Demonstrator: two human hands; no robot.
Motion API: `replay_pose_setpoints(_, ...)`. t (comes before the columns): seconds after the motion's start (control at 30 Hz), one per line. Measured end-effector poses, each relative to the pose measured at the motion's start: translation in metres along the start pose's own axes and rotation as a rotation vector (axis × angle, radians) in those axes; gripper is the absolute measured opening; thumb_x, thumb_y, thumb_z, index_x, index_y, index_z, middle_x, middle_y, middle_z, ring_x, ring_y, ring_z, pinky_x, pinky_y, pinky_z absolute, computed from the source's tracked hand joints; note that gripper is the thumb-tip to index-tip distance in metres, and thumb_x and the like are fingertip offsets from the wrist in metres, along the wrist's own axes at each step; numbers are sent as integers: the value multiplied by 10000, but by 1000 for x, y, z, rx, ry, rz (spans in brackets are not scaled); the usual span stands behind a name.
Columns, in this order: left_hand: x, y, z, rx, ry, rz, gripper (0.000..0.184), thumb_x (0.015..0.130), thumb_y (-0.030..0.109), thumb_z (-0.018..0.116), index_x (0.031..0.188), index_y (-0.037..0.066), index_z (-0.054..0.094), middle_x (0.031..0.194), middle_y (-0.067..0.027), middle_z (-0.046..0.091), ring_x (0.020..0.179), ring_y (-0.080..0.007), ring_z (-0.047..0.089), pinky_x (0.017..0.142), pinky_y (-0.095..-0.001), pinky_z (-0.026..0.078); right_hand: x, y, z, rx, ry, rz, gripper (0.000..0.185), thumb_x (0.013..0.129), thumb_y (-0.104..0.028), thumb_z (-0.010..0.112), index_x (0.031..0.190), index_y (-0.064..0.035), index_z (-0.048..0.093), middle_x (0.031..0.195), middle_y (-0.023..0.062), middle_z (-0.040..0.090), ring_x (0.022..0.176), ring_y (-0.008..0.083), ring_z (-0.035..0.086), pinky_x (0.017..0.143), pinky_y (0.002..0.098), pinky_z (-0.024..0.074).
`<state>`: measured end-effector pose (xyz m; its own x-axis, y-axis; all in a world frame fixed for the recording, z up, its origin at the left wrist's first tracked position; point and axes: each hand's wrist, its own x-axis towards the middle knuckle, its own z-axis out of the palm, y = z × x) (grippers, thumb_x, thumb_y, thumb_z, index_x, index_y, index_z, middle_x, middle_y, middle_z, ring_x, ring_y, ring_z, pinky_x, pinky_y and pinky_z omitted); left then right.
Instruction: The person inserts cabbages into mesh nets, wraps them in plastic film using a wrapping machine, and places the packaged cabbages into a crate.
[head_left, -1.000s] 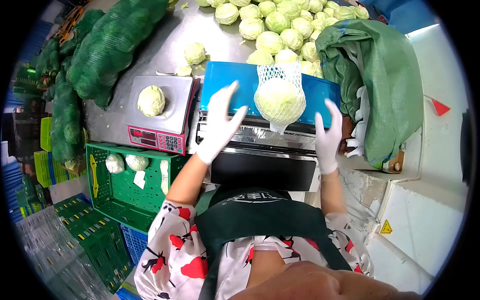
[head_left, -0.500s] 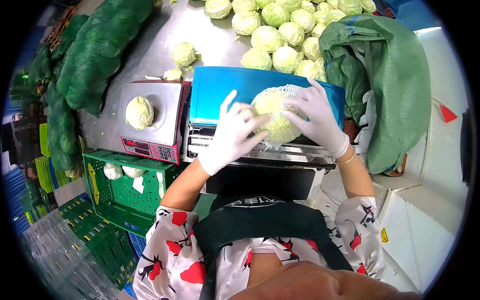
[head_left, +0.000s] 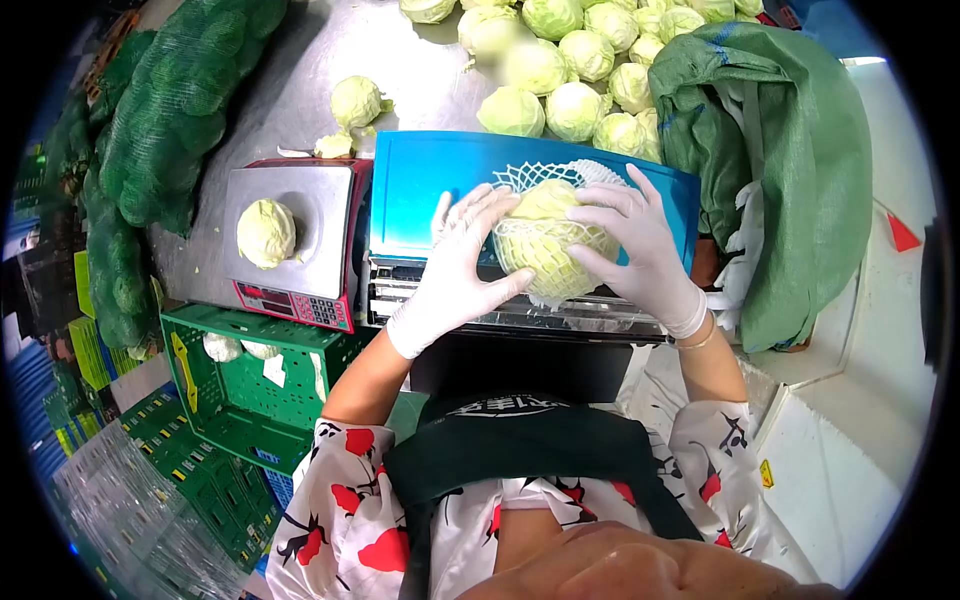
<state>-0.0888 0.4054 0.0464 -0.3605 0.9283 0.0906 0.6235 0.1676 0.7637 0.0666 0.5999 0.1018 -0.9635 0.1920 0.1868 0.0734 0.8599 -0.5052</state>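
A pale green cabbage [head_left: 556, 262] sits over the front of a blue-topped machine [head_left: 420, 165], with a white foam net [head_left: 530, 178] around its lower part. The net's loose edge stands up behind it, and the cabbage's top is bare. My left hand [head_left: 462, 258], in a white glove, presses the cabbage's left side, its thumb at the front. On the opposite side, my gloved right hand [head_left: 640, 245] grips it with curved fingers and thumb. The undersides of the cabbage and net are hidden.
Left of the machine, another cabbage [head_left: 266, 234] rests on a red scale [head_left: 320, 305]. Several loose cabbages [head_left: 575, 110] lie at the back. A green sack [head_left: 810, 190] stands right; netted cabbages [head_left: 175, 110] lie left. Below the scale is a green crate [head_left: 250, 415] holding wrapped cabbages.
The foam net has opened out behind the cabbage and its edge now crosses the cabbage's middle. My left hand has turned and moved flat against the left side.
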Motion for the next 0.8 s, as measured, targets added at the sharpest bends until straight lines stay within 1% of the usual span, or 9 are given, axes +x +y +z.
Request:
replay_pose_setpoints(0.1, 4, -2, 9, -434, 8, -185, 889, 753, 234, 790, 1497, 60, 336, 1467, -188, 449, 1413, -323, 365, 1188, -429, 226, -1, -2, -4, 45, -42, 21, 335, 794, -229, 783, 1098, -153, 664, 1158, 38, 615, 1148, 247, 569, 1154, 514, 258)
replay_pose_setpoints(0.13, 8, -6, 12, -469, -40, -223, 983, 736, 212, 810, 1525, 22, 254, 1460, -218, 440, 1394, -306, 384, 1157, -387, 298, -2, -2, -3, 54, -37, 21, 333, 791, -227, 786, 1091, -148, 664, 1163, 44, 614, 1150, 255, 567, 1145, 507, 276)
replay_pose_setpoints(0.23, 18, 3, 21, -667, -151, -375, 997, 719, 201, 829, 1515, 9, 261, 1442, -218, 445, 1373, -285, 405, 1146, -386, 313, -5, -2, -2, 89, -18, 21, 335, 773, -211, 800, 1071, -136, 665, 1185, 61, 606, 1162, 283, 560, 1107, 484, 335)
replay_pose_setpoints(0.37, 12, 17, 20, -407, -50, -152, 1099, 635, 277, 889, 1497, -1, 267, 1399, -232, 442, 1322, -324, 448, 1119, -402, 348, -29, -3, -5, 216, -5, 41, 392, 701, -118, 843, 1040, -109, 647, 1252, 101, 584, 1217, 351, 529, 1057, 468, 404)
replay_pose_setpoints(0.4, 8, 21, 24, -389, -16, -108, 1139, 602, 302, 903, 1493, -8, 265, 1403, -241, 428, 1316, -350, 447, 1118, -419, 349, -36, -5, -5, 263, -8, 49, 417, 677, -84, 854, 1031, -98, 636, 1275, 113, 577, 1238, 372, 517, 1049, 469, 415)
replay_pose_setpoints(0.43, 4, 26, 26, -368, -7, -76, 1163, 595, 328, 899, 1481, -36, 239, 1388, -262, 407, 1317, -403, 403, 1121, -463, 339, -43, -8, -5, 259, 5, 52, 407, 674, -99, 861, 1018, -107, 644, 1268, 105, 576, 1234, 368, 517, 1037, 459, 423)
replay_pose_setpoints(0.53, -5, 35, 28, -319, 2, -39, 1235, 597, 308, 900, 1510, -49, 149, 1389, -270, 396, 1309, -415, 398, 1119, -468, 334, -61, -17, -2, 245, 50, 62, 387, 662, -139, 878, 977, -129, 652, 1261, 86, 569, 1232, 365, 509, 1014, 442, 433)
replay_pose_setpoints(0.7, -10, 36, 32, -281, 3, 8, 1324, 606, 276, 903, 1531, -45, 12, 1401, -284, 377, 1311, -414, 396, 1117, -469, 334, -68, -18, 0, 221, 58, 20, 404, 673, -141, 871, 1006, -133, 642, 1283, 89, 556, 1233, 370, 506, 1021, 459, 417)
replay_pose_setpoints(0.8, -10, 31, 34, -413, 10, 22, 1344, 618, 261, 903, 1529, -43, -36, 1421, -292, 352, 1311, -416, 398, 1122, -472, 330, -65, -18, 2, 227, 72, 24, 432, 660, -112, 878, 1015, -120, 632, 1310, 109, 554, 1255, 377, 498, 1032, 458, 424)
